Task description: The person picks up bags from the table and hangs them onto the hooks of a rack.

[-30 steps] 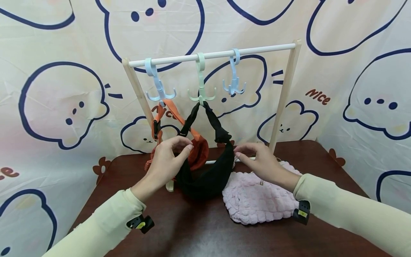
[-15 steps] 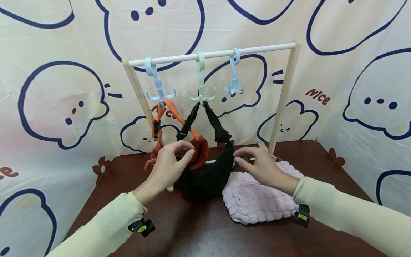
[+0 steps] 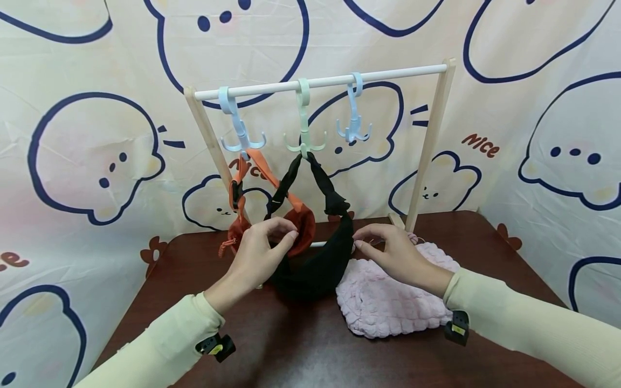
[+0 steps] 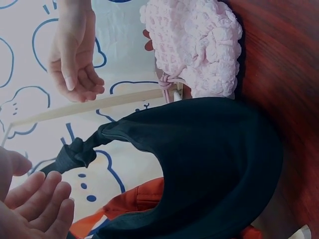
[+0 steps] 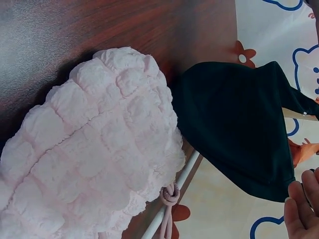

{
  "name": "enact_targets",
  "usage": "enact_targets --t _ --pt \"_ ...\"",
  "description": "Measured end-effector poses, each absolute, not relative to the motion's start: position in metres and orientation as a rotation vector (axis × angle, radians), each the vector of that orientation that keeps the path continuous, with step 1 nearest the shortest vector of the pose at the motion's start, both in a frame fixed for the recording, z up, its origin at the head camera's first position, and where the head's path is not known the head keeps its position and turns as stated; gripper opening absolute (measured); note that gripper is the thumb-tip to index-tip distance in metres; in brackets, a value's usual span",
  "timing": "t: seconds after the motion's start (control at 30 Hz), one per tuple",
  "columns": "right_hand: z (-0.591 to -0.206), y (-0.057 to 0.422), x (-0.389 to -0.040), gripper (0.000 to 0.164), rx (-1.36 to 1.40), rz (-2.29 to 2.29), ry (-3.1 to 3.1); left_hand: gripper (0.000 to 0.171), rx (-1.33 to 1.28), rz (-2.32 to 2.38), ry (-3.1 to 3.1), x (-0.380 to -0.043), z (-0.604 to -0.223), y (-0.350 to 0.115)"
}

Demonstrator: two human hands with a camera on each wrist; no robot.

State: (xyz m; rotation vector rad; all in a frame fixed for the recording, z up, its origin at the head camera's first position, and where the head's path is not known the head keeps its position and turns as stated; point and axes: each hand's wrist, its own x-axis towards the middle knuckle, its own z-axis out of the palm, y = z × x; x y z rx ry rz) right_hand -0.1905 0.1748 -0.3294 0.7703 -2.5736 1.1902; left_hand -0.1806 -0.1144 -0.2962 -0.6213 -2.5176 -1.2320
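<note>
A black fabric shoulder bag (image 3: 312, 277) with a knotted strap hangs by that strap from the green hook (image 3: 304, 126). My left hand (image 3: 257, 250) is at the bag's left side, fingers loosely bent and holding nothing; the left wrist view shows this hand (image 4: 37, 204) apart from the cloth. At the bag's right edge is my right hand (image 3: 398, 253), thumb and fingers relaxed, nothing between them. In the right wrist view its fingers (image 5: 310, 191) are close to the black bag (image 5: 229, 124); whether they touch it I cannot tell.
An orange bag (image 3: 303, 229) hangs from the left blue hook (image 3: 241, 129), partly behind the black one. The right blue hook (image 3: 354, 118) bears nothing. A pink puffy bag (image 3: 388, 304) lies on the brown table (image 3: 301, 350). The rack's white rod (image 3: 398, 74) spans above.
My left hand has shifted slightly right and down. The right hand has barely moved. The black bag hangs as before.
</note>
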Motion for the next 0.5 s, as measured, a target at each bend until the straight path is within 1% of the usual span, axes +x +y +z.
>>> enact_targets --t 0.3,0.5 --pt "-0.3307 0.1747 -0.1878 0.014 0.783 1.146 -2.567 0.010 -0.623 -1.213 -2.541 -0.1786 -0.3002 -0.1136" --pt "-0.3356 0.1757 -0.1865 0.015 0.797 1.135 -2.553 0.009 -0.639 -1.207 -2.546 -0.1773 -0.3026 -0.1129"
